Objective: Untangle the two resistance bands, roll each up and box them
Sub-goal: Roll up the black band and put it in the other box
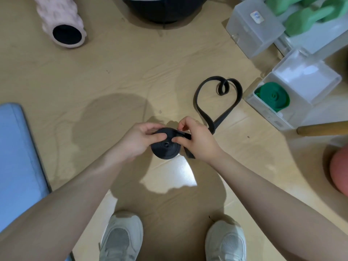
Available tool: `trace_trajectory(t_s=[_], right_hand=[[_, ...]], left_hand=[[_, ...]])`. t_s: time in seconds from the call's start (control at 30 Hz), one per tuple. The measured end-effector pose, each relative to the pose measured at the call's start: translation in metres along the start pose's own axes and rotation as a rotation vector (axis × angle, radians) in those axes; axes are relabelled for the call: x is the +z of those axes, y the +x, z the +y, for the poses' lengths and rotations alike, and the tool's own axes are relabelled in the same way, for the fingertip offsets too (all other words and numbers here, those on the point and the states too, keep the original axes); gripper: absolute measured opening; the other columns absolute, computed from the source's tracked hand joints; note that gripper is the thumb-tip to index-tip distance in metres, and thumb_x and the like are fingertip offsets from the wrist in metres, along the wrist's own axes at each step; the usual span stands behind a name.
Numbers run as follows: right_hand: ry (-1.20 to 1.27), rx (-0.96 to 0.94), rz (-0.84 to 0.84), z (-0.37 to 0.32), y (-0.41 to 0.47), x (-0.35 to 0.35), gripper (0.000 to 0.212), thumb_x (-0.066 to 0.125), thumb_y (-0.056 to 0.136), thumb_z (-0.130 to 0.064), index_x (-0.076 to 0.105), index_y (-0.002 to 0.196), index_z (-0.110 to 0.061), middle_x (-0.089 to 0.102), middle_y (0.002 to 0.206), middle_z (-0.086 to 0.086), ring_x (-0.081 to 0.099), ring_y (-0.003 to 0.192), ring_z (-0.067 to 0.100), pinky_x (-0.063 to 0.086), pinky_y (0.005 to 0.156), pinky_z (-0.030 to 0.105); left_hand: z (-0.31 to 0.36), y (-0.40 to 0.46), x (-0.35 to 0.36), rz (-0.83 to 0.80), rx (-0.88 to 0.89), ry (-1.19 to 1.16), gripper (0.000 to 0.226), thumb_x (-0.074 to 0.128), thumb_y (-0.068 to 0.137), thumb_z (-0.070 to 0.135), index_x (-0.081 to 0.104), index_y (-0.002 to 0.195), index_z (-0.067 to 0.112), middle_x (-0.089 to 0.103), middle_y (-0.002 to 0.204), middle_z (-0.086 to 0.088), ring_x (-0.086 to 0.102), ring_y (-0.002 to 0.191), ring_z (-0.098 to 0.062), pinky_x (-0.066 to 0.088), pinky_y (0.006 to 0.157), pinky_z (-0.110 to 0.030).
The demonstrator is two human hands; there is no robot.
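Gripped by both hands — left [140,140], right [195,138] — black band [165,147], partly rolled; tail looped on floor [113,81]. Green roll [273,96], apparently coiled, lodged in box [301,113].

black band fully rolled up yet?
No: the black band has a loose tail looping across the floor beyond the roll held by the left hand and right hand.

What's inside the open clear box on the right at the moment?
The open clear box holds a rolled green band, lying against its near wall. Whatever lies beneath that roll is covered. The black band is outside it, gripped by both hands.
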State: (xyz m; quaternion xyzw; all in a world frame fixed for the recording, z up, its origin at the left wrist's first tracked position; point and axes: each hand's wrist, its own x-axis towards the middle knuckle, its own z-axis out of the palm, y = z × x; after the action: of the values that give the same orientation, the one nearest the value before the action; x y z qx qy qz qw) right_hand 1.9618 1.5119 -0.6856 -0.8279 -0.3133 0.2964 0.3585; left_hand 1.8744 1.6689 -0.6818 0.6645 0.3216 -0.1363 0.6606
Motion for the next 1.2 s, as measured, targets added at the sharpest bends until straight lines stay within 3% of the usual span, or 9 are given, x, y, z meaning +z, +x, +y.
trace_trajectory(t_s=[0.1,0.23,0.3,0.47,0.57,0.73,0.87,1.03,1.2], right_hand=[[0.002,0.028,-0.052,0.014,0.019,-0.012,0.034,0.061,0.088,-0.030,0.052,0.115,-0.011,0.053,0.113,-0.005,0.048,0.104,0.007,0.039,0.088,0.022],[-0.005,0.212,0.231,0.050,0.048,-0.038,0.032,0.042,0.098,-0.028,0.051,0.122,-0.009,0.053,0.124,0.004,0.047,0.115,0.016,0.034,0.091,0.023],[-0.163,0.277,0.253,0.075,0.066,-0.051,0.034,0.038,0.099,-0.025,0.051,0.125,-0.007,0.050,0.131,0.010,0.044,0.122,0.026,0.035,0.097,0.031],[-0.499,0.392,0.201,0.108,0.101,-0.068,0.046,0.040,0.096,-0.012,0.033,0.141,-0.009,0.011,0.156,0.012,0.011,0.142,0.035,0.017,0.116,0.046],[-0.479,0.502,0.303,0.109,0.115,-0.071,0.038,0.043,0.093,-0.009,0.044,0.131,-0.013,-0.002,0.156,0.015,0.008,0.141,0.038,0.021,0.114,0.047],[-0.608,0.537,0.247,0.117,0.118,-0.088,0.040,0.036,0.096,-0.012,0.048,0.134,-0.016,0.034,0.146,0.013,0.031,0.127,0.037,0.031,0.103,0.045],[-0.290,0.406,0.405,0.105,0.101,-0.091,0.030,0.046,0.093,-0.006,0.063,0.117,-0.009,0.054,0.126,0.013,0.049,0.116,0.031,0.041,0.099,0.037],[0.402,0.379,0.548,0.060,0.064,-0.098,0.038,0.067,0.083,-0.009,0.058,0.119,-0.013,0.061,0.103,-0.006,0.059,0.096,0.014,0.051,0.084,0.019],[0.519,0.352,0.658,0.031,0.028,-0.106,0.037,0.065,0.083,-0.001,0.058,0.119,-0.005,0.057,0.082,-0.003,0.061,0.072,0.012,0.055,0.078,0.024]], left_hand=[[0.000,0.011,-0.014,0.248,-0.002,-0.168,0.029,0.061,0.085,0.000,0.061,0.109,0.016,0.069,0.067,0.016,0.062,0.059,0.007,0.048,0.061,-0.007],[-0.012,0.021,-0.035,0.487,-0.022,-0.236,0.026,0.062,0.086,0.004,0.063,0.110,0.014,0.068,0.078,0.014,0.060,0.065,0.006,0.047,0.064,-0.007],[-0.019,0.023,-0.038,0.527,-0.052,-0.263,0.025,0.061,0.086,0.005,0.063,0.107,0.018,0.067,0.072,0.021,0.060,0.066,0.007,0.048,0.069,-0.010],[-0.024,0.029,-0.031,0.572,-0.122,-0.362,0.030,0.061,0.086,0.004,0.056,0.109,0.024,0.061,0.082,0.014,0.057,0.078,0.001,0.044,0.078,-0.015],[-0.029,0.030,-0.031,0.552,-0.138,-0.355,0.027,0.061,0.087,0.007,0.062,0.112,0.016,0.064,0.086,0.010,0.059,0.080,-0.003,0.043,0.088,-0.024],[-0.035,0.028,-0.031,0.561,-0.116,-0.354,0.023,0.059,0.088,0.005,0.065,0.106,0.018,0.069,0.072,0.017,0.062,0.069,0.003,0.045,0.082,-0.021],[-0.032,0.025,-0.029,0.584,-0.091,-0.361,0.023,0.059,0.088,0.006,0.062,0.104,0.022,0.068,0.065,0.023,0.060,0.063,0.011,0.045,0.077,-0.015],[-0.028,0.012,-0.033,0.602,-0.070,-0.433,0.021,0.060,0.088,0.005,0.063,0.103,0.019,0.067,0.075,0.017,0.060,0.077,-0.002,0.044,0.088,-0.025],[-0.026,-0.013,-0.043,0.565,-0.040,-0.452,0.016,0.061,0.087,0.008,0.066,0.098,0.019,0.067,0.094,0.002,0.060,0.096,-0.018,0.042,0.103,-0.037]])
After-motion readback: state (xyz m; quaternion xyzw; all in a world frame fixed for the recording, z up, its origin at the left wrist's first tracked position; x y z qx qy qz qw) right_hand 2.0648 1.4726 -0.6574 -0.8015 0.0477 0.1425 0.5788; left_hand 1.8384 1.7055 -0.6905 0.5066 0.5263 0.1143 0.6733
